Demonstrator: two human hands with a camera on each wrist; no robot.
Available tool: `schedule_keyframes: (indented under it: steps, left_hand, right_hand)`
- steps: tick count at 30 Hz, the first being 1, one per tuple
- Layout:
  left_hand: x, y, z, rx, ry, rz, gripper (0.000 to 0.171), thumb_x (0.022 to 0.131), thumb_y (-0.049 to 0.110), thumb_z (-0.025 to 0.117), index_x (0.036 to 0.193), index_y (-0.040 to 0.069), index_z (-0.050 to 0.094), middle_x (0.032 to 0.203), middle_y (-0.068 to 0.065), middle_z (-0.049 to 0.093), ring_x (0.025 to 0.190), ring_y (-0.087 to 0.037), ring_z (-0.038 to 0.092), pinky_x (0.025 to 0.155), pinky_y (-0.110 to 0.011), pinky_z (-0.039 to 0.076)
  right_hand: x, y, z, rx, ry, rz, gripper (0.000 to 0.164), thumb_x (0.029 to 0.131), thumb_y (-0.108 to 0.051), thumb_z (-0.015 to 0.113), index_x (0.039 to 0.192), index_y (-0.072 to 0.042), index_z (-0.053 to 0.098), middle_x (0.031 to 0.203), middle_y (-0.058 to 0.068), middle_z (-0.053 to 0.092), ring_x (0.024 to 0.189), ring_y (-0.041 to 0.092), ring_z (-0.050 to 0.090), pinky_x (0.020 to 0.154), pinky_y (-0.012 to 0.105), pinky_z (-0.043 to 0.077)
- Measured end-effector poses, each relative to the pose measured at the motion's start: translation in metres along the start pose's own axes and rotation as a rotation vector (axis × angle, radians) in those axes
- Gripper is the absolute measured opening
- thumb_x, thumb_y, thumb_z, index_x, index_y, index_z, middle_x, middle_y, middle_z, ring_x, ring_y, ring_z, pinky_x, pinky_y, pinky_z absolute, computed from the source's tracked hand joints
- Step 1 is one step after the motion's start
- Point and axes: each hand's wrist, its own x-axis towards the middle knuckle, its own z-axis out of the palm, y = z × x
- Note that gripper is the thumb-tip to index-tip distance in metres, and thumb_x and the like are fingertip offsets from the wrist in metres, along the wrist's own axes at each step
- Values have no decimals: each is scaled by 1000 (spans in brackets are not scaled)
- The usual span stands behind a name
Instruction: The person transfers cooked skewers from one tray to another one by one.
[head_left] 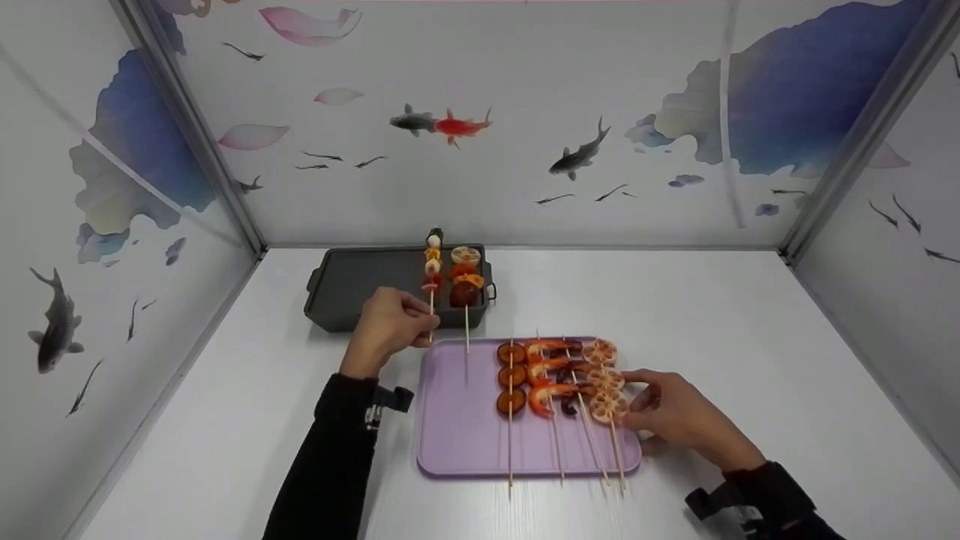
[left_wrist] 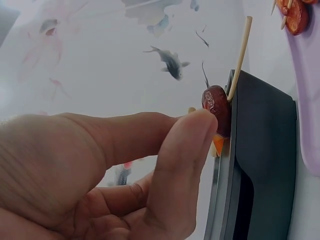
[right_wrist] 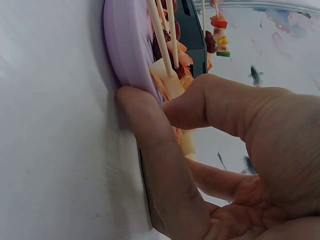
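Note:
My left hand (head_left: pixel 391 324) pinches the bare stick of a mixed skewer (head_left: pixel 433 265) between thumb and fingers. That skewer rises over the right part of a dark grill pan (head_left: pixel 367 285), its food end pointing up and away. Just right of it, another mixed skewer (head_left: pixel 466 291) with a lotus slice and a dark round piece lies on the pan, its stick jutting out over the front edge. My right hand (head_left: pixel 686 416) grips the right edge of a purple tray (head_left: pixel 457 427), fingertips close beside the lotus root skewer (head_left: pixel 606 382).
On the tray's right half lie several skewers: brown round slices (head_left: pixel 511 376), shrimp (head_left: pixel 551 367) and dark pieces beside the lotus. Their sticks overhang the tray's front rim. White walls with painted fish enclose the white table (head_left: pixel 720 315) at the back and sides.

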Motion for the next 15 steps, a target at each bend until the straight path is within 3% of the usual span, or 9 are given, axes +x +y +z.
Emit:
schedule_keyframes:
  steps: [11, 15]
  left_hand:
    - [-9, 8, 5, 42, -4, 7, 15, 85, 12, 78, 96, 6, 71, 89, -12, 72, 71, -19, 73, 64, -30, 61]
    - [-13, 10, 8, 61, -15, 38, 14, 85, 12, 77, 97, 6, 71, 88, -11, 72, 68, -19, 73, 64, -32, 61]
  right_hand:
    - [0, -1, 0, 4, -2, -10, 71, 83, -20, 79, 146, -14, 48, 101, 11, 65, 88, 22, 61, 66, 34, 55]
    - [1, 0, -1, -18, 5, -24, 72, 83, -20, 80, 147, -13, 48, 100, 10, 65, 86, 21, 62, 65, 33, 53]
